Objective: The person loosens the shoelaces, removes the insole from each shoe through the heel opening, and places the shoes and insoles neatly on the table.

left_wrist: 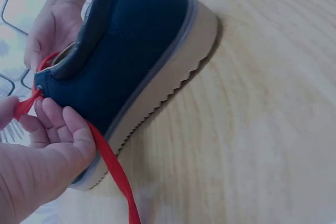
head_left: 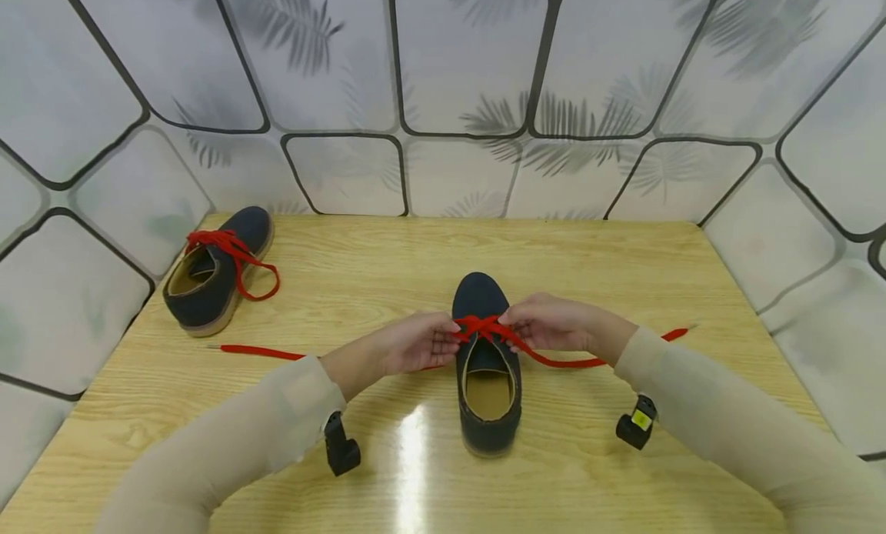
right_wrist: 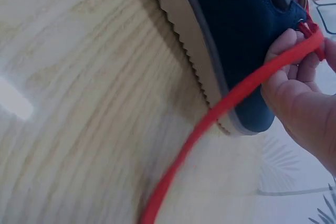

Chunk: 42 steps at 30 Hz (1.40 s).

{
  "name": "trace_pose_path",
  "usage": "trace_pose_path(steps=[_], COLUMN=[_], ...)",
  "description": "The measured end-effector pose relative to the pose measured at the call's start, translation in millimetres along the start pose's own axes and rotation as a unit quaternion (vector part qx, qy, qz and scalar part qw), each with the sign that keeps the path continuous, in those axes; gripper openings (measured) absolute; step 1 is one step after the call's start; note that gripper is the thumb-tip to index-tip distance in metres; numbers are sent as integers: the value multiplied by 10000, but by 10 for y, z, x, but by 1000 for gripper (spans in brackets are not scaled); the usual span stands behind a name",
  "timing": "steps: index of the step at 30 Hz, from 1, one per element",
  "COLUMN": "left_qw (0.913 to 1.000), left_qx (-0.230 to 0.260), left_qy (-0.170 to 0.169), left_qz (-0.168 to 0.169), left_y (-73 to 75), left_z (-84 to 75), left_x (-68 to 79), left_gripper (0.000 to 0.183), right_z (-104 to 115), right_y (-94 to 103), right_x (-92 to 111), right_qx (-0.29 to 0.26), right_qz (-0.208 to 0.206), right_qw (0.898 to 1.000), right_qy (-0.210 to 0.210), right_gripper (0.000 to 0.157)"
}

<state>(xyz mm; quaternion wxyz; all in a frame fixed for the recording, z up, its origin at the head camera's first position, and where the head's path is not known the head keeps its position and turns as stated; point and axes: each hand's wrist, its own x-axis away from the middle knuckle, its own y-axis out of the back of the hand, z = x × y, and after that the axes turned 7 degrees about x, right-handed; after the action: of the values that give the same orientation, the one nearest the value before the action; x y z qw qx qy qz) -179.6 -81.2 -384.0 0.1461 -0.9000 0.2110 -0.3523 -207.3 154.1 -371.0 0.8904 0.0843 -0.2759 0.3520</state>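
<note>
A dark navy shoe [head_left: 487, 435] stands upright on the table, its toe pointing away from me. Red shoelace [head_left: 484, 326] crosses over its tongue, with a long end running out to each side. My left hand [head_left: 420, 343] pinches the lace between thumb and forefinger at the shoe's left edge; the other fingers lie curled against the shoe's side, as the left wrist view shows. On the opposite side my right hand [head_left: 557, 324] pinches the lace near the eyelets. In the right wrist view a lace end [right_wrist: 210, 116] passes over that hand and down to the table.
A second navy shoe [head_left: 204, 288] with red laces lies tilted at the table's back left. Patterned panels [head_left: 457, 176] border the wooden table [head_left: 588, 257] at the back and sides. Small black cameras [head_left: 341, 445] hang from both wrists.
</note>
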Motion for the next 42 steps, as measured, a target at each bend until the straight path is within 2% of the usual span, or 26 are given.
trace_pose_path(steps=[4,8,11,13,15,20,24,27,29,30,32,34,36,38,42], left_qw=[9994,9988,9970,9955,9940,9881,9732,9639,9597,9574,9509,9404,9286,9168,9060], left_qx=[339,447,639,814,982,1501,2246,2548,2648,2717,2919,3234,3561,3856,4092], left_qy=[40,-19,-143,-237,-308,-329,-418,-544,-618,-642,-714,-800,-879,-906,-874], left_qz=[36,-220,-413,-423,-376,-17,279,556,706,742,744,678,555,498,639], left_y=[12,-2,3,21,39,73,112,155,176,179,169,139,93,45,-23], left_z=[52,85,82,71,57,36,19,14,22,30,48,71,89,103,102], left_x=[-5,-34,-30,-21,-4,40,97,141,164,174,192,205,217,231,258], left_gripper=[11,12,13,14,15,25,31,32,32,32,32,32,33,32,33], right_z=[-42,-48,-44,-41,-40,-28,-10,-5,-5,-8,-15,-21,-26,-30,-31], right_y=[-16,-46,-42,-28,-12,10,58,108,125,127,114,89,61,39,22], right_x=[-3,-8,3,12,22,57,100,143,176,193,228,260,289,312,346], right_qx=[-348,-527,-838,-1106,-1315,-1751,-2234,-2664,-3073,-3345,-3986,-4587,-4992,-5191,-5435], right_qz=[-135,-223,-267,-261,-172,181,268,168,-22,-151,-429,-784,-1037,-1181,-1247], right_qw=[9992,9983,9961,9935,9910,9837,9730,9623,9505,9415,9156,8847,8594,8448,8268], right_qy=[-167,-146,-28,68,177,371,510,524,449,391,292,274,383,540,736], right_gripper=[17,21,24,26,27,26,29,35,36,35,32,30,27,24,18])
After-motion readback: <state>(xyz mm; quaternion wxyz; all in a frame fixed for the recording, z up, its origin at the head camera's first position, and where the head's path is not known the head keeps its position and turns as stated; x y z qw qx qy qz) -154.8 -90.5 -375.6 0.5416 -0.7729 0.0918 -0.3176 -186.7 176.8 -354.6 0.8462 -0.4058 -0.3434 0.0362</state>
